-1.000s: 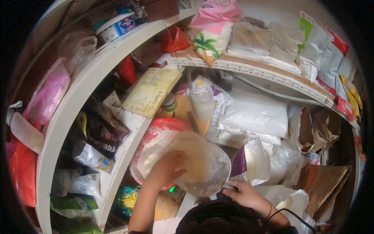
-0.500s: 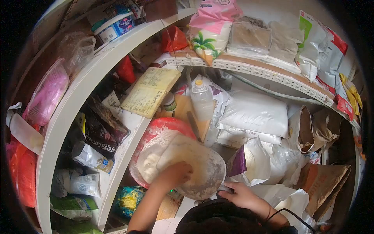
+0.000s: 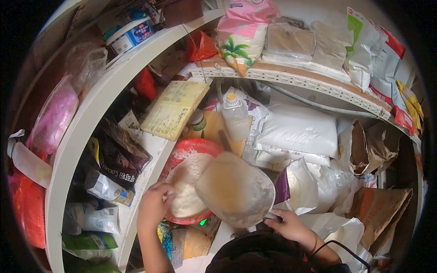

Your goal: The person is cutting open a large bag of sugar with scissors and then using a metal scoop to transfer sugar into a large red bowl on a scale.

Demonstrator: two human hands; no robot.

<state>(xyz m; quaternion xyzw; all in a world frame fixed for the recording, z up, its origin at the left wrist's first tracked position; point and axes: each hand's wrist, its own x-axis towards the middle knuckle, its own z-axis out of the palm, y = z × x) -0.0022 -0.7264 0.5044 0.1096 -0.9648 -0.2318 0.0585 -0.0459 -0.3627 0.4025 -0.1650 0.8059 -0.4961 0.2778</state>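
A translucent plastic scoop or container (image 3: 236,191), dusted inside, is tilted beside a red basin (image 3: 193,144) of pale flour (image 3: 189,182). My right hand (image 3: 284,224) is closed around the container's dark handle at its lower right. At the basin's left rim is my left hand (image 3: 157,202), its fingers curled together; whether anything is between them is too small to tell. Under the basin a green light of a scale (image 3: 203,222) shows. The container overlaps the basin's right side.
A yellowed notebook (image 3: 175,109) rests on the left ledge. Behind the basin stand a plastic bottle (image 3: 234,116) and a small jar (image 3: 197,120). A large white sack (image 3: 298,132) and open bags (image 3: 300,186) are at right. Shelves (image 3: 296,77) hold more bags.
My left hand has come out of the container and moved left to the basin's rim. The container has shifted right, showing more flour in the basin.
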